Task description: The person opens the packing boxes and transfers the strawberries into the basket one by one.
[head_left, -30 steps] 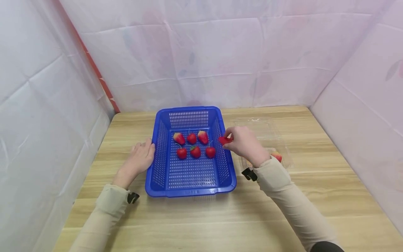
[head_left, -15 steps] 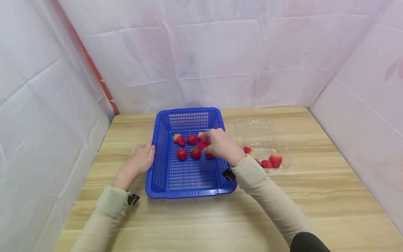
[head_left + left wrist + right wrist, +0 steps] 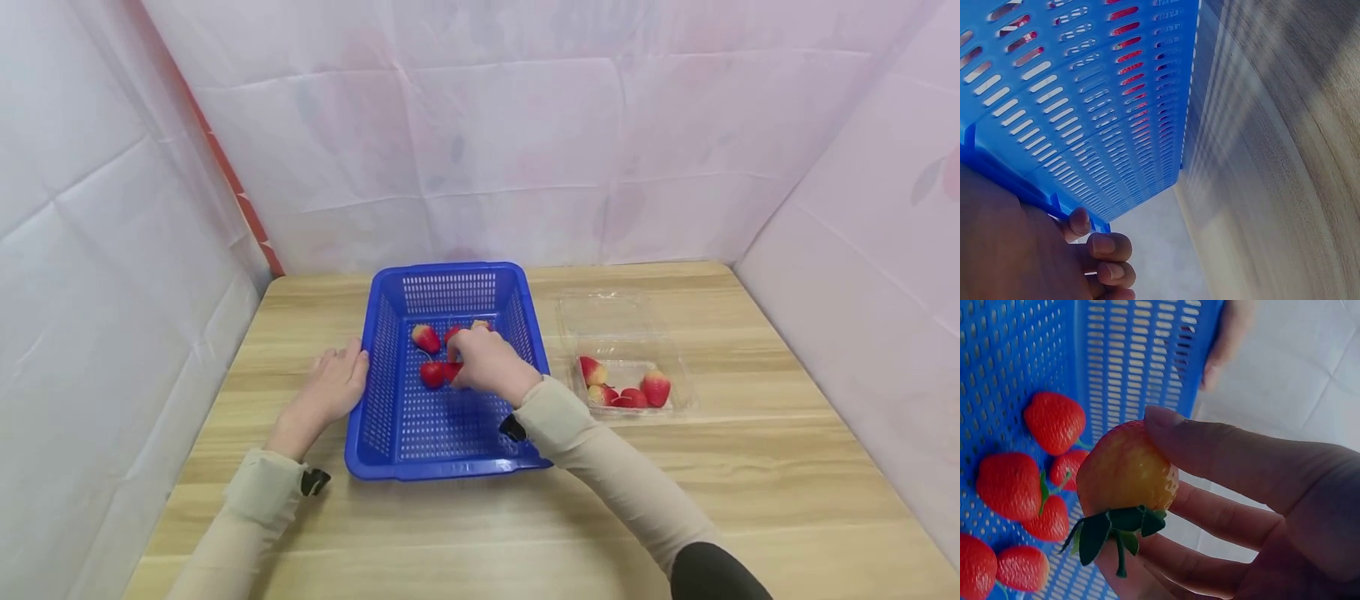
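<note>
With my right grip (image 3: 491, 360) I am pinching a strawberry (image 3: 1125, 475) over the blue basket (image 3: 450, 469). The head view is showing only its red part, while the right wrist view is revealing a yellow side and green leaves (image 3: 1125, 524). My left grip (image 3: 334, 385) is touching the basket's left rim (image 3: 366, 333); I cannot tell whether it is closing there. Only the head view is showing the clear container (image 3: 630, 348) of fruit (image 3: 656, 388).

The near left part of the blue perforated basket (image 3: 450, 472) is reachable from above. The right hand (image 3: 487, 360) blocks its middle, the right sleeve (image 3: 622, 462) crosses its right rim, and the left hand (image 3: 335, 382) occupies its left rim. Between basket and clear clamshell (image 3: 600, 317), a narrow passage exists.
</note>
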Demonstrator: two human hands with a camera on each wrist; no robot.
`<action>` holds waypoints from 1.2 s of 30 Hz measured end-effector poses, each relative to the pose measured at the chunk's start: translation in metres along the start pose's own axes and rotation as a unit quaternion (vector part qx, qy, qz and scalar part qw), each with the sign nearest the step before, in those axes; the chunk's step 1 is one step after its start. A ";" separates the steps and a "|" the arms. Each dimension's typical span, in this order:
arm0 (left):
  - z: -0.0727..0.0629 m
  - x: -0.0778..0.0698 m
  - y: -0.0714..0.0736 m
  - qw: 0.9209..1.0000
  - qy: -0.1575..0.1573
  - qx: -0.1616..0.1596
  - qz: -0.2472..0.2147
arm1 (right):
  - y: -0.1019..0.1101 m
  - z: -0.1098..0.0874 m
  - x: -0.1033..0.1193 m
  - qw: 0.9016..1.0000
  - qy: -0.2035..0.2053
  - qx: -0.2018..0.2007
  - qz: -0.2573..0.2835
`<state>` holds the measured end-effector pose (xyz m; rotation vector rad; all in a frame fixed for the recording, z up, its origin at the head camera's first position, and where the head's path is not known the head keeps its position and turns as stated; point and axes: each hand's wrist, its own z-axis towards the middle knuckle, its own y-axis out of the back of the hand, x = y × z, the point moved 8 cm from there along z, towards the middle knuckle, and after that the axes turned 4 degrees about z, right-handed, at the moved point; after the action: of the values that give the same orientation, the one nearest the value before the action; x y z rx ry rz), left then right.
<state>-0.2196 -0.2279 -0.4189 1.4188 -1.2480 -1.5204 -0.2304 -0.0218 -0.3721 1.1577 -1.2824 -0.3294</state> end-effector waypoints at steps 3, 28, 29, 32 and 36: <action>0.000 0.000 0.000 1.000 0.001 0.001 -0.002 | -0.008 0.004 0.005 1.000 0.014 0.011 -0.002; 0.000 -0.001 0.000 1.000 0.000 0.001 -0.003 | -0.067 0.026 0.010 0.994 0.063 0.073 -0.049; 0.000 -0.001 0.000 1.000 -0.001 0.001 -0.003 | -0.068 0.027 0.009 0.994 0.063 0.073 -0.048; 0.000 -0.001 0.000 1.000 0.000 0.001 0.000 | -0.071 0.030 0.009 0.993 0.070 0.075 -0.054; 0.000 0.000 -0.002 1.000 0.002 0.001 0.001 | -0.075 0.033 0.008 0.991 0.076 0.079 -0.073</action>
<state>-0.2200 -0.2278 -0.4206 1.4201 -1.2484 -1.5156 -0.2274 -0.0772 -0.4335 1.3895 -1.1081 -0.2443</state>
